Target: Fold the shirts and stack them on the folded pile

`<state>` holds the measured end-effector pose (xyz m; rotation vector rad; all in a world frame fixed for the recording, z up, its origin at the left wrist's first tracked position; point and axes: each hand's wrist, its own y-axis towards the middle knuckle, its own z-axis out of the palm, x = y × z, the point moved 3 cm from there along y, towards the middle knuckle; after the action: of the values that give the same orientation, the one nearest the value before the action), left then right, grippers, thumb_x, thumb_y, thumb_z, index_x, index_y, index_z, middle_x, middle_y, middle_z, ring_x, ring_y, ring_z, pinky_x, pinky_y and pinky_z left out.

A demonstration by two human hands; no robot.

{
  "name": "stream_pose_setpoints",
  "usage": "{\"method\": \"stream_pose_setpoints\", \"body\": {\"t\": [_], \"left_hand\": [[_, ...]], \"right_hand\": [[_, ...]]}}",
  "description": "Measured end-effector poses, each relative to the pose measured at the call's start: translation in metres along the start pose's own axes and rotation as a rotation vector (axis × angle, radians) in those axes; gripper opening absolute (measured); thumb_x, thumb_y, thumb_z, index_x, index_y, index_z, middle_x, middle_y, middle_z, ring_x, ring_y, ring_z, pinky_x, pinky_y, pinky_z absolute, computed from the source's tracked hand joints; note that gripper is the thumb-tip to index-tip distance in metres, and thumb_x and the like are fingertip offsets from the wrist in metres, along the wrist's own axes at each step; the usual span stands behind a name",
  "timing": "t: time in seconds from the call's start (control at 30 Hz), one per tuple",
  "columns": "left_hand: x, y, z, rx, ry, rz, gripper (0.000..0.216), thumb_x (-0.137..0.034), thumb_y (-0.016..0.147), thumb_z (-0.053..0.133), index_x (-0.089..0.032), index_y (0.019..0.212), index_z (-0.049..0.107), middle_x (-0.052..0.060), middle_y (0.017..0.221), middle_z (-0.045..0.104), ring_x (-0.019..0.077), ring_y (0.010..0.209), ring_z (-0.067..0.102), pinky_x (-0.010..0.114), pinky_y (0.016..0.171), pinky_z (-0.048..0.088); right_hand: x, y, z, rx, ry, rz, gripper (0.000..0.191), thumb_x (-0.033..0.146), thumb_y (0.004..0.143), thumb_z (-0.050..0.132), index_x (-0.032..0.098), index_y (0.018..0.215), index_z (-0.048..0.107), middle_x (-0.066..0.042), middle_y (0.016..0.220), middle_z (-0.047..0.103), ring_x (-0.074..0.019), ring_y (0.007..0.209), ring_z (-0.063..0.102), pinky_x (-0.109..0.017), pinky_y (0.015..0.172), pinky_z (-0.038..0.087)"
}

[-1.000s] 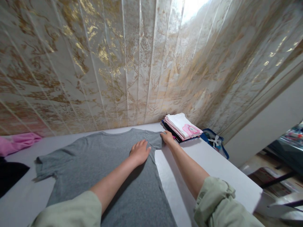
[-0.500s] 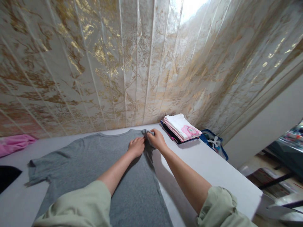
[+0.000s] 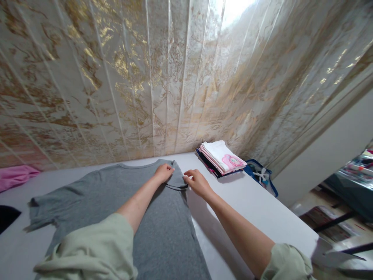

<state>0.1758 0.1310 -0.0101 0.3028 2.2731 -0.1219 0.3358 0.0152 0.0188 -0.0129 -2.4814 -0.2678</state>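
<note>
A grey short-sleeved T-shirt (image 3: 116,202) lies spread on the white table, its neckline toward the curtain. Its right-hand sleeve is folded in over the body, with a dark gap showing under the folded hem. At the top of this fold, my left hand (image 3: 164,173) has its fingers curled and pinched on the cloth. My right hand (image 3: 199,183) is just beside the outer folded edge, thumb and fingers slightly apart, the tips close to the fabric. The left-hand sleeve stretches out flat to the side.
A stack of folded clothes (image 3: 223,157), white and pink on top, sits at the back right of the table (image 3: 247,210). Behind it is a blue-edged bag (image 3: 262,175). Pink cloth (image 3: 17,177) and a black item (image 3: 8,217) lie at left. A patterned curtain (image 3: 140,85) hangs behind.
The bunched sleeve now lies flatter, folded over the shirt body. My left hand has moved slightly up and left; my right hand has shifted down and its fingers have loosened from the cloth.
</note>
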Motion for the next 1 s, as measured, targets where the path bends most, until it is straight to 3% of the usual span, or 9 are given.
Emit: {"method": "stream_pose_setpoints", "body": {"t": [0.13,0.2,0.3,0.43,0.53,0.63,0.7,0.83,1.0], "left_hand": [[-0.007,0.001,0.002,-0.033,0.131,0.006,0.012,-0.024,0.069,0.069,-0.021,0.064,0.059,0.005,0.080,0.069,0.0241,0.095,0.062,0.030,0.083,0.045],[-0.009,0.000,0.002,-0.043,0.174,0.006,0.009,-0.022,0.069,0.067,-0.021,0.065,0.059,0.003,0.080,0.068,0.0222,0.090,0.063,0.029,0.079,0.045],[-0.011,-0.001,-0.003,-0.066,0.211,0.009,0.002,-0.022,0.076,0.061,-0.021,0.076,0.061,0.001,0.079,0.068,0.0185,0.081,0.062,0.026,0.072,0.044],[-0.011,-0.001,-0.010,-0.106,0.233,0.008,0.014,-0.024,0.084,0.053,-0.019,0.095,0.060,0.002,0.084,0.069,0.0169,0.078,0.063,0.025,0.070,0.044],[-0.007,-0.002,-0.014,-0.116,0.252,0.003,0.022,-0.025,0.088,0.050,-0.018,0.107,0.058,0.004,0.090,0.070,0.0169,0.080,0.064,0.025,0.071,0.045],[-0.003,-0.007,-0.018,-0.102,0.285,0.015,0.030,-0.027,0.088,0.052,-0.016,0.116,0.057,0.006,0.096,0.070,0.0176,0.085,0.065,0.025,0.075,0.047],[-0.003,-0.012,-0.021,-0.102,0.319,0.027,0.033,-0.025,0.087,0.054,-0.016,0.119,0.056,0.009,0.104,0.068,0.0197,0.092,0.065,0.027,0.080,0.047],[-0.014,-0.025,-0.025,-0.147,0.390,0.089,0.037,-0.017,0.089,0.043,-0.016,0.124,0.055,0.016,0.125,0.058,0.0259,0.111,0.059,0.037,0.093,0.045],[-0.027,-0.035,-0.007,-0.011,0.444,0.315,0.041,-0.016,0.091,0.037,-0.026,0.125,0.058,0.004,0.135,0.058,0.0168,0.127,0.049,0.030,0.108,0.034]], "right_hand": [[0.007,-0.024,0.009,0.080,-0.099,-0.157,0.045,0.021,0.077,0.067,0.025,0.120,0.059,-0.007,0.120,0.052,-0.0176,0.100,0.056,-0.028,0.087,0.043],[0.009,-0.029,0.009,0.059,-0.164,-0.183,0.040,0.012,0.076,0.063,0.023,0.114,0.060,-0.006,0.116,0.054,-0.0183,0.103,0.054,-0.028,0.088,0.042],[0.010,-0.026,0.007,-0.035,-0.185,-0.157,0.020,0.009,0.082,0.054,0.021,0.097,0.061,-0.004,0.097,0.058,-0.0175,0.094,0.054,-0.027,0.082,0.041],[0.016,-0.022,0.010,-0.115,-0.095,-0.184,0.012,0.010,0.085,0.051,0.020,0.087,0.059,-0.001,0.084,0.057,-0.0158,0.081,0.053,-0.025,0.074,0.040],[0.024,-0.026,0.015,-0.084,-0.003,-0.187,0.012,0.014,0.088,0.051,0.019,0.090,0.062,-0.001,0.085,0.059,-0.0142,0.077,0.054,-0.024,0.072,0.041],[0.032,-0.032,0.016,-0.003,-0.070,-0.198,0.015,0.021,0.091,0.052,0.020,0.090,0.067,-0.003,0.087,0.062,-0.0161,0.082,0.057,-0.026,0.076,0.042],[0.034,-0.034,0.012,-0.023,-0.159,-0.214,0.019,0.022,0.093,0.050,0.020,0.094,0.069,-0.005,0.093,0.064,-0.0185,0.090,0.057,-0.029,0.082,0.042],[0.033,-0.035,0.012,-0.043,-0.256,-0.282,0.029,0.022,0.094,0.048,0.020,0.120,0.062,-0.009,0.123,0.061,-0.0209,0.114,0.052,-0.034,0.099,0.038],[0.025,-0.046,0.034,0.124,-0.397,-0.248,0.054,0.037,0.092,0.053,0.016,0.141,0.045,-0.013,0.150,0.040,-0.0282,0.137,0.035,-0.046,0.111,0.028]]}}
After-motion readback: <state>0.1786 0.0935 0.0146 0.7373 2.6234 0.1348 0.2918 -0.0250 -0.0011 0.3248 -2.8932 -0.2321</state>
